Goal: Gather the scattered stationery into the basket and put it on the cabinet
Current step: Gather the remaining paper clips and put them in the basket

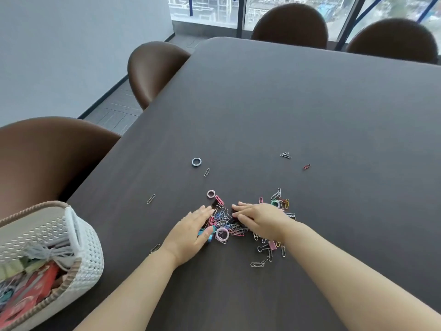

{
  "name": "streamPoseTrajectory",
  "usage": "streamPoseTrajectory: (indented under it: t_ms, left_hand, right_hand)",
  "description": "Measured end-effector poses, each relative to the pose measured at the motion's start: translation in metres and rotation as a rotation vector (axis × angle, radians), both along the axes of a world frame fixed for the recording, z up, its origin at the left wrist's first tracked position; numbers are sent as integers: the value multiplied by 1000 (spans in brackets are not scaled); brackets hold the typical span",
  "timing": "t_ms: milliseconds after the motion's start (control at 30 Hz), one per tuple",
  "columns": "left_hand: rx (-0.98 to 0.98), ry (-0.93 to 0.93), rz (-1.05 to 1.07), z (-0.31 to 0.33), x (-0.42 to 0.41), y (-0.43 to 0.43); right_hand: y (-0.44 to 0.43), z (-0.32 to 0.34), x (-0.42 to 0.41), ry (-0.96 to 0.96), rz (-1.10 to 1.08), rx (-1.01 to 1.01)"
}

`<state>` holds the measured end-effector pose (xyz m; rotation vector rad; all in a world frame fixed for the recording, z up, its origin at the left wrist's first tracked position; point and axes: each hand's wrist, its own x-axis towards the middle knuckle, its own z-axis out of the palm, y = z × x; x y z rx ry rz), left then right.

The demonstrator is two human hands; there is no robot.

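A heap of coloured paper clips and small binder clips lies on the dark table. My left hand lies flat on the heap's left side, fingers together. My right hand lies flat on its right side, fingers pointing left. Neither hand grips anything. A pink ring sits between them, another pink ring just beyond, and a blue ring farther off. Loose clips lie around, such as a red clip and a silver pair. The white woven basket stands at the table's left edge, holding red boxes and other items.
Brown chairs stand along the left side and at the far end. A window runs behind the far chairs. The basket hangs partly over the table's left edge.
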<state>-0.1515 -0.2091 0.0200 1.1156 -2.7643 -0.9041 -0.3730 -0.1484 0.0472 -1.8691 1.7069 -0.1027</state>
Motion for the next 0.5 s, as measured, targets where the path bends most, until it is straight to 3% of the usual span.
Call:
streamPoseTrajectory:
  t_ms: [200, 267, 400, 500]
  left_hand:
    - [-174, -48, 79, 14, -15, -43]
    - [-217, -157, 123, 14, -31, -73]
    - [-274, -311, 150, 11, -59, -124]
    - [-217, -349, 141, -4, -73, -141]
  right_hand:
    - [-11, 4, -37, 28, -425, -289]
    - [-22, -6, -58, 78, -499, -260]
    - [-39, -25, -101, 376, -618, -144]
    - [-50, -38, -126, 411, -700, -49]
